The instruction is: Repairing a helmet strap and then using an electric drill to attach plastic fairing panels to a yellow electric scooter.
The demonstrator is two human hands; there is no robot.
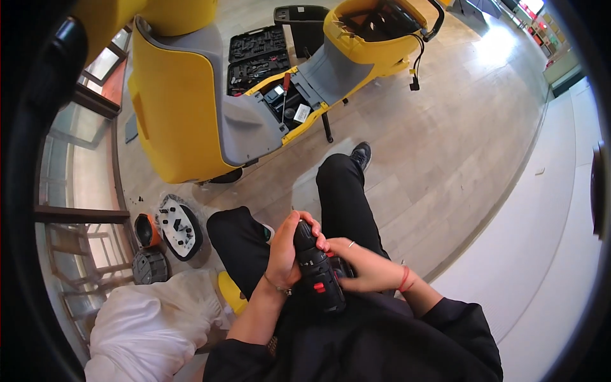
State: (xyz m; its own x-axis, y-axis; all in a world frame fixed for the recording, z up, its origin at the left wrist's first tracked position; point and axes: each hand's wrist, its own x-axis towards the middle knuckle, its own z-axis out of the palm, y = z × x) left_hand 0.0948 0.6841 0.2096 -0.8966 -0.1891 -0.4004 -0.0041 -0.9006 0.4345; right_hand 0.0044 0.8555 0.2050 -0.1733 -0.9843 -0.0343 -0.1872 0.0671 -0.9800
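Observation:
A black cordless drill [323,286] with red switches lies across my lap, its chuck pointing away from me. My left hand [283,253] is closed round the chuck end, the fingers curling over from the far side. On the drill's right side, my right hand [366,266] grips around the handle; its fingertips are partly hidden behind the tool. Whether a bit sits in the chuck is hidden by my left fingers.
Ahead stands a partly dismantled yellow scooter [175,102], with a red-handled screwdriver [286,83] in its open floor compartment. Behind it lies an open black tool case [258,44]. To my left are a white-and-black panel [178,226], an orange round part [147,230] and a white plastic-wrapped bundle [153,321].

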